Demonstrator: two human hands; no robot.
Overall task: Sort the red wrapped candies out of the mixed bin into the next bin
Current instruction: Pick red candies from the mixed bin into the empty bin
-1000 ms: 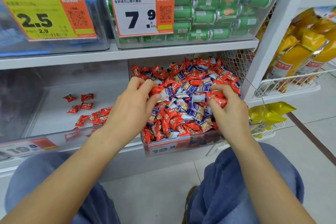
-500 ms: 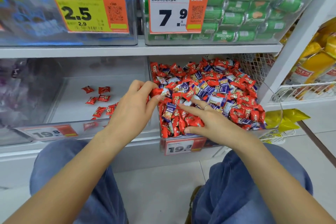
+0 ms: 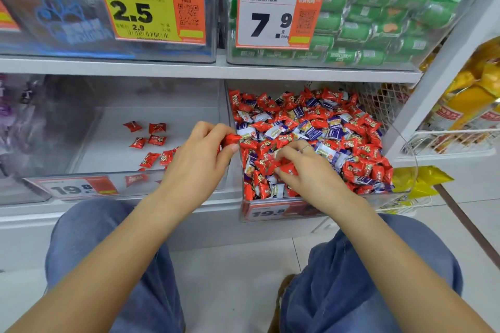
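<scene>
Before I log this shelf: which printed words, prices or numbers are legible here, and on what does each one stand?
"2.5", small "2.9": yellow price tag on the blue-pack bin.
"7.9": white price tag on the green-roll bin.
"19.8": tag on the left candy bin.
"19.", last digit blurred: tag on the mixed bin.
Chinese lines, QR codes, wrapper print: unreadable.

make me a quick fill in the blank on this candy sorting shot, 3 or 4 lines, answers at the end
1. The left hand pinches a candy whose wrapper is ____.
2. The right hand reaches into the ____ bin.
3. The price tag in front of the green packs reads ____.
4. The next bin, to the left of the mixed one, holds only ____ candies.

Missing words: red; mixed; 7.9; red
</scene>
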